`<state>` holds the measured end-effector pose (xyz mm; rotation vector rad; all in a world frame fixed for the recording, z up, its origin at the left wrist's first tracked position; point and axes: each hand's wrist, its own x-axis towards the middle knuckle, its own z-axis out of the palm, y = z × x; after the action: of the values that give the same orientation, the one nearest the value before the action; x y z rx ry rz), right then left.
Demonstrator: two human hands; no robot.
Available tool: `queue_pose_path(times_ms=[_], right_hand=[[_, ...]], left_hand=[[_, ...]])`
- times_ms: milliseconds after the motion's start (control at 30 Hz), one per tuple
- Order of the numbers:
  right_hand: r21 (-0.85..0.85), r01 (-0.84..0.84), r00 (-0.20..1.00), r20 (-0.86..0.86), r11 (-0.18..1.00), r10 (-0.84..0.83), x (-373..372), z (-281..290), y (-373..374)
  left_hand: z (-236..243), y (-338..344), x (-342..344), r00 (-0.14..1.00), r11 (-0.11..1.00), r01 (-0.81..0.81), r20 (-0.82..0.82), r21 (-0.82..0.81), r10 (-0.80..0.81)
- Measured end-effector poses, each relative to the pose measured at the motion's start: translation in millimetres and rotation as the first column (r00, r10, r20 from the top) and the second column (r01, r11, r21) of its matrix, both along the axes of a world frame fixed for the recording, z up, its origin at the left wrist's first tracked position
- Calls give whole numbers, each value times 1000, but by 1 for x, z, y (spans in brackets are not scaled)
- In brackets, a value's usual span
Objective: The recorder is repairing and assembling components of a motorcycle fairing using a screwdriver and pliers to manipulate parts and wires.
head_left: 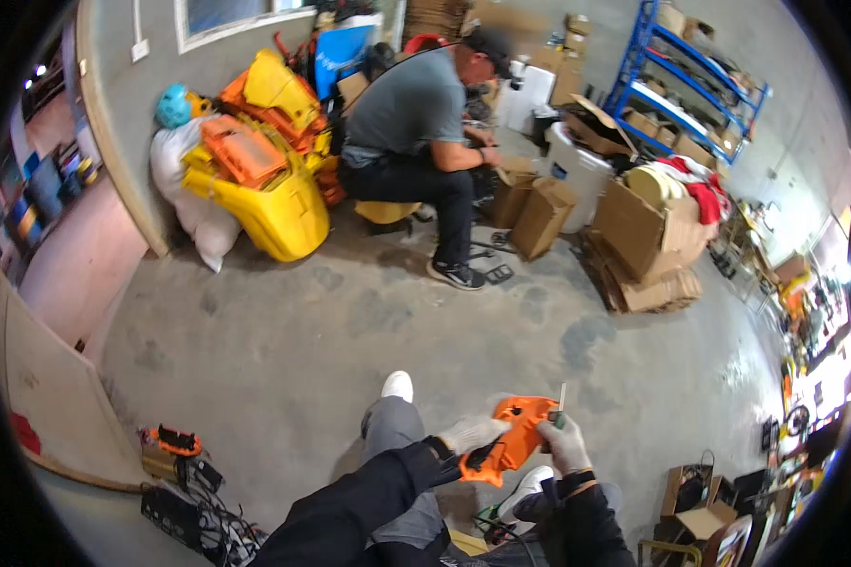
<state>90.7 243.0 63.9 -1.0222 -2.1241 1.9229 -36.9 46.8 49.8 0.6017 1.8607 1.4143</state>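
Over my lap, an orange plastic housing [522, 437] is held at its left side by my left hand [473, 435], which wears a whitish glove. The fingers of that hand are closed on the housing's edge. At the housing's right side is my right hand [566, 448], also gloved, closed round a slim tool [559, 418] with a green handle. The tool's thin pale shaft points upward, above the housing. Whether the right fingers also touch the housing, I cannot tell. A dark patch shows at the housing's lower left, too small to make out.
Ahead, a person [411, 123] sits bent over beside cardboard boxes [542, 217]. Yellow and orange plastic shells [284, 203] are piled at the left wall. A large carton [648, 231] and blue shelving [690, 71] stand right. Cables [213, 524] lie lower left; open boxes [700, 501] sit lower right.
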Motion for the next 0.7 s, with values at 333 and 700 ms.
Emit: queue_pose_path(times_ms=[333,700], right_hand=[[11,110,994,-19,994,-109,-75,-19,76],[123,237,968,59,964,-246,-92,-27,124]], left_hand=[[-4,75,-73,989,984,78,110,159,-96],[-30,138,-96,971,996,72,223,59,-84]])
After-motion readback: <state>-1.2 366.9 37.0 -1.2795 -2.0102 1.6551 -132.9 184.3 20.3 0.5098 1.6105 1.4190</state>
